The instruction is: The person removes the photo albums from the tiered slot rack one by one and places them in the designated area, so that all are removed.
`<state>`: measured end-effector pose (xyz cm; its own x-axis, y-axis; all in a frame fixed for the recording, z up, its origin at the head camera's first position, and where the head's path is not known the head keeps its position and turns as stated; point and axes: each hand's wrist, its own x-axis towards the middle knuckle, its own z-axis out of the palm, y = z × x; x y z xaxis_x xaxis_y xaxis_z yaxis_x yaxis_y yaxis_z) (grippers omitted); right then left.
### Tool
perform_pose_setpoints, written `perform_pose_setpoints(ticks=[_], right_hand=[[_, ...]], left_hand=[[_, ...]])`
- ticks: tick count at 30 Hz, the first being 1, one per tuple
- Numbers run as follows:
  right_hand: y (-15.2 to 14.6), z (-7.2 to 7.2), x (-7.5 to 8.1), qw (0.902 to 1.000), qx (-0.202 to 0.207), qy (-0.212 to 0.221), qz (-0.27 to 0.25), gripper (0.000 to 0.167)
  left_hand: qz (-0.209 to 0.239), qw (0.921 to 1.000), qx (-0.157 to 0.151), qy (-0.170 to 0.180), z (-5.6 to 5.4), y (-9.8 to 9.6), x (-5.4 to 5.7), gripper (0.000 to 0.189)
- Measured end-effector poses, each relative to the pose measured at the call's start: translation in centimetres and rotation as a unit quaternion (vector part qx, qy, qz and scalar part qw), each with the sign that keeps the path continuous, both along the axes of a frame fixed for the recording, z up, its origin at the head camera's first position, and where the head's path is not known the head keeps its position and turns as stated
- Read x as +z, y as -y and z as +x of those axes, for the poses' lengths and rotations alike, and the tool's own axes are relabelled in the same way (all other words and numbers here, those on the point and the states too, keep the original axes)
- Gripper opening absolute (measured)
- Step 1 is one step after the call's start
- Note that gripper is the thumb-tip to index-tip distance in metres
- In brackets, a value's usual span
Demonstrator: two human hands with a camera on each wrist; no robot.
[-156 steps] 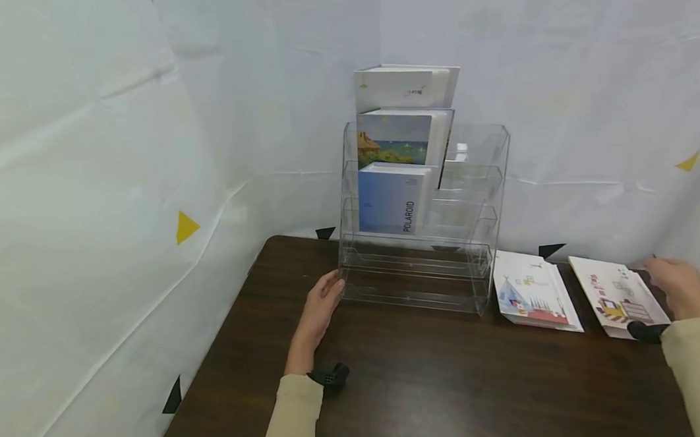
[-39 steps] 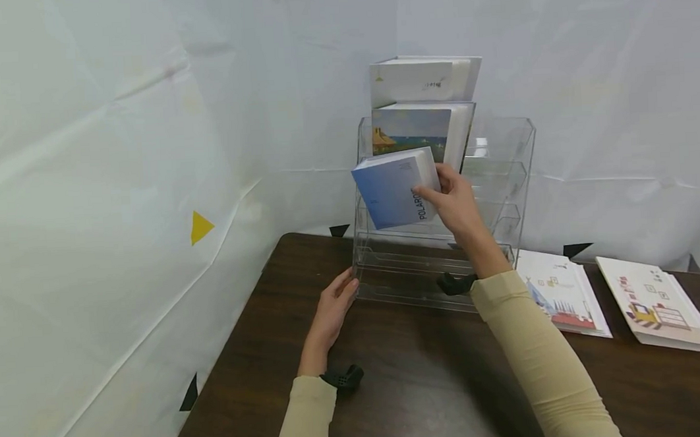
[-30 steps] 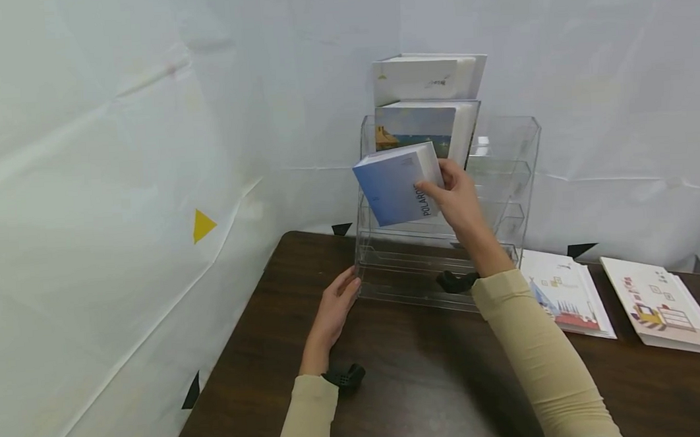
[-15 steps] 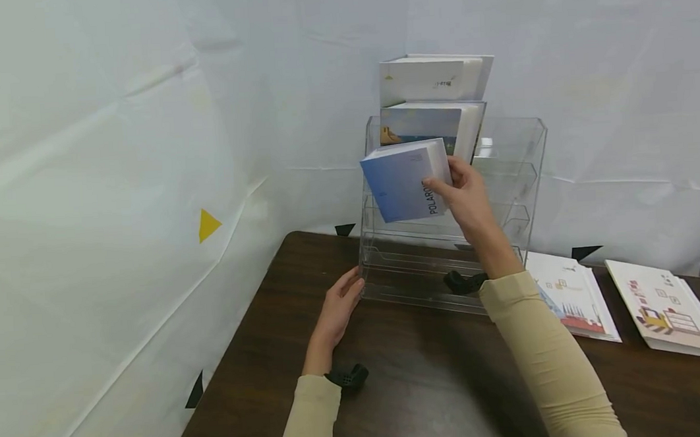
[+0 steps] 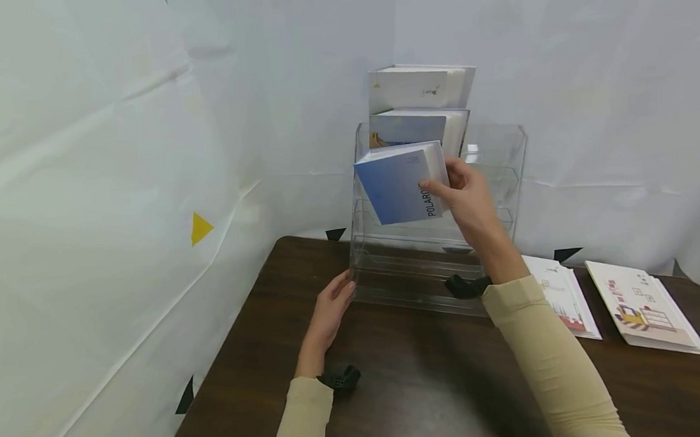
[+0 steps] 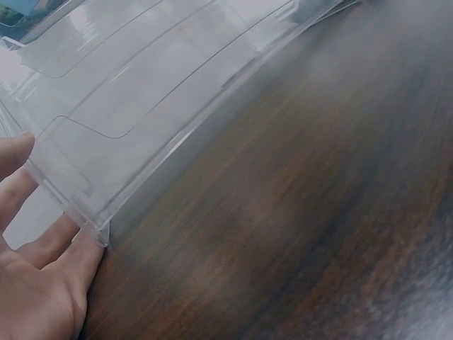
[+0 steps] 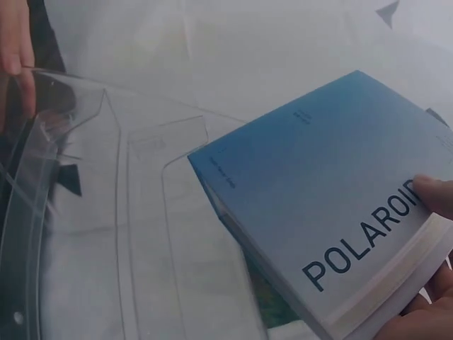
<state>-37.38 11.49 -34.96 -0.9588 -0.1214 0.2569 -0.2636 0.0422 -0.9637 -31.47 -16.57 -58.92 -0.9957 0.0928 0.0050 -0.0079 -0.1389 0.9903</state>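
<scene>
My right hand (image 5: pixel 470 196) pinches a small thick blue book (image 5: pixel 398 186), thumb on the cover and fingers behind. In the right wrist view the blue book (image 7: pixel 318 177) shows POLAROID in dark letters. It is held tilted in front of the clear tiered rack (image 5: pixel 357 244). My left hand (image 5: pixel 329 309) touches the rack's lower left side. In the left wrist view the fingers of that hand (image 6: pixel 53 276) lie against the outer corner of the rack's side panel (image 6: pixel 127 170), with the thumb higher up.
Behind the blue book, the rack bears a book with a seaside painting (image 5: pixel 404 126) and, above it, a white book (image 5: pixel 408 90). To the right lie a white book (image 5: pixel 558 293), partly behind my right arm, and another white book (image 5: pixel 645 305) on the brown table (image 5: pixel 394 388).
My right hand has come from the far right white book to the rack. It has lifted the blue book from its tier and tilted it. My left hand stays at the rack's side.
</scene>
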Motion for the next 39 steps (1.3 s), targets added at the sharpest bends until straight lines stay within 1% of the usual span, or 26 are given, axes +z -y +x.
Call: perform_pose_setpoints(ticks=[6,13,18,22,27,30,33,36,39], right_hand=[[-1.4,1.6,-0.1,0.9994,-0.007,-0.007,0.034,0.053],[-3.4,3.8,-0.3,0.9974,-0.018,-0.007,0.069,0.051],[-5.1,5.3,-1.2,0.9957,-0.026,0.002,0.089,0.054],[-6.9,6.6,-2.1,0.9947,-0.031,0.018,0.097,0.056],[-9.6,8.1,-3.8,0.9943,-0.023,0.048,0.092,0.053],[-11.5,9.2,-5.4,0.9951,-0.014,0.063,0.075,0.049],[-13.6,10.4,-7.1,0.9944,-0.007,0.075,0.074,0.045],[-15.7,11.6,-8.6,0.9903,-0.011,0.091,0.105,0.047],[-17.3,12.7,-9.9,0.9823,-0.018,0.117,0.145,0.056]], left_hand=[[0.000,1.0000,0.005,0.004,-0.5,0.0,-0.3,0.056],[-0.007,0.9999,0.011,0.005,-0.9,0.3,-0.2,0.060],[-0.012,0.9998,0.013,0.005,-1.2,0.8,-0.3,0.061],[-0.014,0.9998,0.013,0.008,-1.3,1.2,-0.4,0.061],[-0.012,0.9998,0.016,0.008,-1.4,1.3,-0.4,0.061],[-0.012,0.9998,0.015,0.008,-1.3,1.2,-0.4,0.063],[-0.013,0.9998,0.015,0.008,-1.3,1.1,-0.3,0.064],[-0.016,0.9997,0.017,0.009,-1.2,1.1,-0.3,0.063],[-0.018,0.9996,0.019,0.012,-1.2,1.1,-0.2,0.062]])
